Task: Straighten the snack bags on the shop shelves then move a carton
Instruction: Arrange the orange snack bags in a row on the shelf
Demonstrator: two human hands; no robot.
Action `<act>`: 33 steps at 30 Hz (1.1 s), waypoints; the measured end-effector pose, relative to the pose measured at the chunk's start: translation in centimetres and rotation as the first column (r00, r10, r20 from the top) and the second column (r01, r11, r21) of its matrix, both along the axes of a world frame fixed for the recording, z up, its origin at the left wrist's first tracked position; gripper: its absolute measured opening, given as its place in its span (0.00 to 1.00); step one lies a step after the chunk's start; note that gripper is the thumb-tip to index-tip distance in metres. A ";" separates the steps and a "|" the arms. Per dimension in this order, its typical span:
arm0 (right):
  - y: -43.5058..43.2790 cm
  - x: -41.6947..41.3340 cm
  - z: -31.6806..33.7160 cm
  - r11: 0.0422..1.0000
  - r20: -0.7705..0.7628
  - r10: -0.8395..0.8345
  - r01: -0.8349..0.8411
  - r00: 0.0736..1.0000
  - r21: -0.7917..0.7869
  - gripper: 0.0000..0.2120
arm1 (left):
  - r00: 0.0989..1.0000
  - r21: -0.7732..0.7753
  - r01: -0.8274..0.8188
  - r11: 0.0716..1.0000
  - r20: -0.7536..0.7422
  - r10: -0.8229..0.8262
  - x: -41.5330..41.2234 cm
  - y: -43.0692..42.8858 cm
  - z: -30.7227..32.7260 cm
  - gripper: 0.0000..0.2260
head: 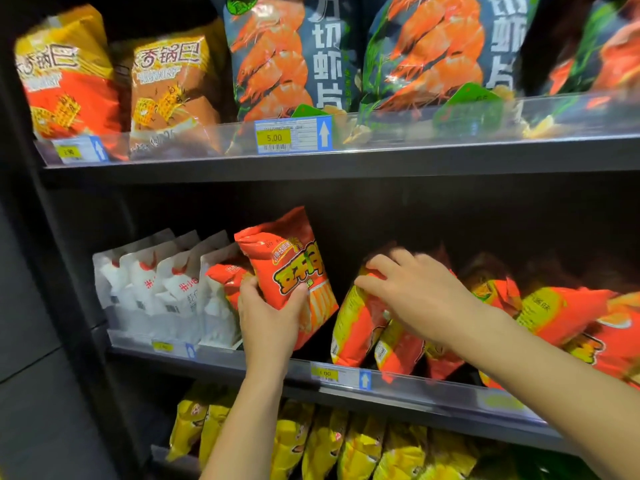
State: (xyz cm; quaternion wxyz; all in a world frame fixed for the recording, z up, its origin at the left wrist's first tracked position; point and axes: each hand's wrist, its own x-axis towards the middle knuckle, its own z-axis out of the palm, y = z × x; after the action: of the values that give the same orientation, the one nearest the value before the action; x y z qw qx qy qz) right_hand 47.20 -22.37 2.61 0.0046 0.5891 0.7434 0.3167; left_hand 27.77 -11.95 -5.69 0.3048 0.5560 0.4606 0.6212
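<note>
Snack bags fill three dark shelves, and both hands are at the middle shelf (433,389). The left hand (268,317) reaches up from below and grips an orange-red bag (294,268) by its lower left edge, thumb across the front and fingers wrapped behind, so the bag stands raised and tilted, its top leaning left above the shelf's clear front rail. Just behind it to the left, a second orange-red bag (227,275) leans against a row of white pouches (156,289) standing upright at the shelf's left end. The right hand (415,292) comes in from the right, slightly blurred, and its fingers curl over the top of a yellow-and-red bag (353,327), thumb pressed on the front near the upper edge; this bag leans left, with more of the same kind slumped beside it toward the right. On the top shelf (381,157), two orange and brown bags (65,77) stand at the left and large blue shrimp-chip bags (287,57) stand to their right, behind a clear rail carrying a yellow price tag (275,137) marked 5.00. Yellow bags (322,441) stand in a packed row on the bottom shelf, below the left forearm.
</note>
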 end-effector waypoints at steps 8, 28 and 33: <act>-0.1 0.9 -0.2 0.996 0.003 0.074 -0.075 0.997 0.039 0.30 | 0.948 0.029 -0.197 0.980 -0.250 0.197 2.2 0.4 -1.4 0.29; 0.1 1.3 -0.8 0.966 -0.050 0.105 -0.090 0.993 0.242 0.33 | 0.947 0.114 -0.231 0.966 -0.201 0.250 1.4 -2.0 -2.4 0.36; -1.3 -0.1 0.7 0.933 -0.058 0.131 -0.103 0.990 0.344 0.31 | 0.925 0.311 0.099 0.945 -0.378 0.028 1.1 -5.3 -0.6 0.33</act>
State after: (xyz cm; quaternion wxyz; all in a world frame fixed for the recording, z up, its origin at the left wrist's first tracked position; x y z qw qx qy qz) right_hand 47.08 -23.65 3.27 -0.1459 0.5480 0.7108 0.4162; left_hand 28.89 -17.29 -6.31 0.1262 0.7158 0.3916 0.5643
